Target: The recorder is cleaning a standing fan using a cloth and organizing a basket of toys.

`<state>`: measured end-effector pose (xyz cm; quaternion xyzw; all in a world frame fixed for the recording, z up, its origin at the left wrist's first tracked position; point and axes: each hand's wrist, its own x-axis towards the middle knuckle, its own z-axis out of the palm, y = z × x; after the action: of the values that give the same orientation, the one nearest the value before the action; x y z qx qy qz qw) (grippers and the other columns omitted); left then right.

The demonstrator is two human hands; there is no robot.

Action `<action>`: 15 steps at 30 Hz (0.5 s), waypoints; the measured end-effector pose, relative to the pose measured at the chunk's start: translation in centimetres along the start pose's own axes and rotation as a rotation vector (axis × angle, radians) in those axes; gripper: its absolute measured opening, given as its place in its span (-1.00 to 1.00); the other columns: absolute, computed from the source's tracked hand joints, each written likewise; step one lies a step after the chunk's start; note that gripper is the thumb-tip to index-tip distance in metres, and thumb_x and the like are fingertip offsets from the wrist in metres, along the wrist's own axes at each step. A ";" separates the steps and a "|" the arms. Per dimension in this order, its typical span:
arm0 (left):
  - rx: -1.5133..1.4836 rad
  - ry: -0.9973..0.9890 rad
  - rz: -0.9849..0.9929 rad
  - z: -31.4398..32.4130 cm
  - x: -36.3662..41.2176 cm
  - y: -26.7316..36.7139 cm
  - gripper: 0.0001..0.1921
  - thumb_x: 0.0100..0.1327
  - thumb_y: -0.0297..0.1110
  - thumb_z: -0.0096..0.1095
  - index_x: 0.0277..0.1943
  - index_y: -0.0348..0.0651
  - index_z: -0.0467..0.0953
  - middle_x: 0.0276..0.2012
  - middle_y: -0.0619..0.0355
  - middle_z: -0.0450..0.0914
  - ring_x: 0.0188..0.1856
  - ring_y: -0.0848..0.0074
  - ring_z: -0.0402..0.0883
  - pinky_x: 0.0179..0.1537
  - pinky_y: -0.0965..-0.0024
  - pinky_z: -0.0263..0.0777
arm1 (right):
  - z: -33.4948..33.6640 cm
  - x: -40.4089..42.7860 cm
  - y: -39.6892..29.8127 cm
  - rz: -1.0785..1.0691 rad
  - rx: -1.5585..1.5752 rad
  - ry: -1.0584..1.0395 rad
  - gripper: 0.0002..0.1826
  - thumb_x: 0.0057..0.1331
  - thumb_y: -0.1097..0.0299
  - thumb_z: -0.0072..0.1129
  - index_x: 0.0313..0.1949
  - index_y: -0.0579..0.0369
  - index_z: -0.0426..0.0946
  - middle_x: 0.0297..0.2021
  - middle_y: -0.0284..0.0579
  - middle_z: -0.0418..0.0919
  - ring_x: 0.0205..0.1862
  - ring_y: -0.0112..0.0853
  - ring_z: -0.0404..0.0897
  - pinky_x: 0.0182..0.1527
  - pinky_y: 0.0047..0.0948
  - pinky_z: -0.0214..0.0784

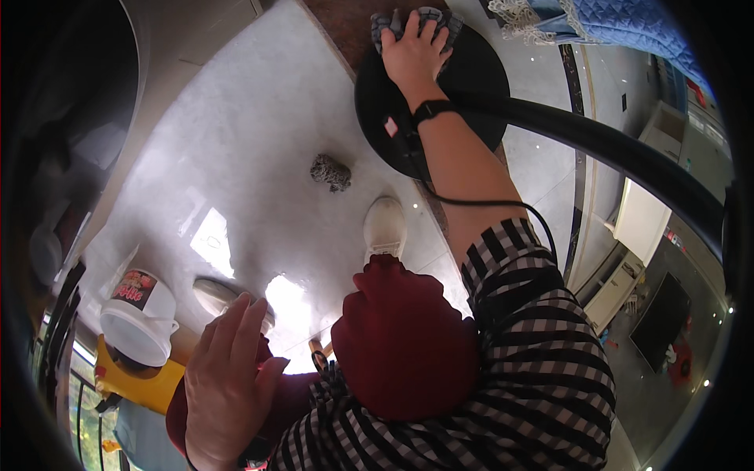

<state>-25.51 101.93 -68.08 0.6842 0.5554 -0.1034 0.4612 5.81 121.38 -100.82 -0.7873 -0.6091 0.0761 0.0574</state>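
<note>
My right hand [415, 62] is stretched forward, fingers spread over a crumpled grey checked cloth [380, 29]. The cloth is pressed at the far edge of a black round base [380, 100], beside a reddish-brown floor strip [336, 23]; the hand hides part of it. From the base, a thick black pole [577, 129] runs to the right. My left hand [227, 382] is raised near my left knee, holding nothing, its thumb apart from the fingers. Between my shoes and the base, a grey wire-like scouring pad [330, 172] lies on the shiny pale floor [253, 118].
A white plastic bucket [141, 321] with a printed label stands at left, near a yellow seat-like object [141, 382]. A thin black cable [489, 203] crosses my right forearm. Blue quilted fabric [624, 23] hangs at top right. White cabinets [642, 218] and a dark screen [660, 321] stand at right.
</note>
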 end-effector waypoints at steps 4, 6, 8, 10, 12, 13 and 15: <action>-0.006 -0.015 0.031 0.5 0.3 0.1 -0.37 0.01 -0.42 0.39 0.20 -0.29 0.38 0.13 -0.16 0.50 0.09 -0.08 0.51 0.08 0.05 0.41 | -1.2 0.2 0.7 0.013 0.153 0.207 -0.19 0.37 -0.14 -0.15 0.41 0.20 0.03 0.43 0.17 0.01 0.47 0.05 -0.08 0.40 0.18 -0.18; -0.003 -0.007 0.041 0.4 -0.1 0.1 -0.36 0.01 -0.42 0.39 0.20 -0.29 0.37 0.13 -0.16 0.50 0.09 -0.07 0.51 0.08 0.06 0.41 | 0.6 -2.4 0.8 -0.221 -0.076 0.257 -0.31 0.21 -0.01 0.11 0.18 0.26 0.33 0.17 0.10 0.36 0.30 -0.01 0.24 0.24 0.07 0.15; 0.010 -0.013 0.020 0.5 -0.4 -0.5 -0.36 0.02 -0.41 0.40 0.21 -0.29 0.37 0.14 -0.16 0.49 0.08 -0.07 0.51 0.08 0.06 0.41 | 0.2 -7.8 -0.4 -0.457 -0.031 0.128 -0.37 0.18 0.07 0.20 0.14 0.21 0.39 0.13 0.03 0.40 0.29 -0.05 0.26 0.21 0.08 0.18; -0.008 -0.005 0.030 0.2 -0.4 -0.6 -0.36 0.02 -0.40 0.40 0.21 -0.29 0.37 0.14 -0.16 0.49 0.08 -0.07 0.51 0.08 0.05 0.40 | -0.3 -13.1 0.4 -0.598 0.006 0.002 -0.38 0.21 0.14 0.20 0.22 0.12 0.36 0.20 -0.07 0.37 0.32 -0.11 0.24 0.26 0.07 0.15; -0.024 0.008 0.039 -0.1 -0.2 -0.3 -0.36 0.02 -0.40 0.40 0.21 -0.29 0.37 0.14 -0.16 0.49 0.07 -0.07 0.51 0.08 0.05 0.40 | -1.4 -16.8 2.2 -0.631 0.000 -0.047 -0.40 0.23 0.15 0.19 0.23 0.08 0.36 0.21 -0.09 0.37 0.32 -0.12 0.25 0.27 0.05 0.15; 0.013 0.020 0.086 -0.2 -0.1 -0.2 -0.34 -0.02 -0.43 0.42 0.20 -0.29 0.37 0.11 -0.18 0.49 0.05 -0.04 0.53 0.05 0.09 0.45 | -1.5 -17.5 2.8 -0.663 0.001 -0.101 -0.42 0.25 0.16 0.17 0.24 0.05 0.37 0.21 -0.12 0.37 0.32 -0.13 0.26 0.27 0.03 0.16; 0.054 0.035 0.141 -0.1 0.5 -0.2 -0.33 -0.06 -0.46 0.44 0.18 -0.29 0.36 0.08 -0.20 0.49 0.03 -0.02 0.55 0.02 0.12 0.50 | -1.5 -16.0 3.2 -0.645 0.021 -0.090 -0.44 0.26 0.16 0.15 0.23 0.04 0.37 0.22 -0.12 0.37 0.32 -0.14 0.25 0.27 0.03 0.16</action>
<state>-25.54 102.34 -68.40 0.7355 0.5107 -0.0736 0.4391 5.14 105.07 -99.17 -0.5491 -0.8282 0.0947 0.0597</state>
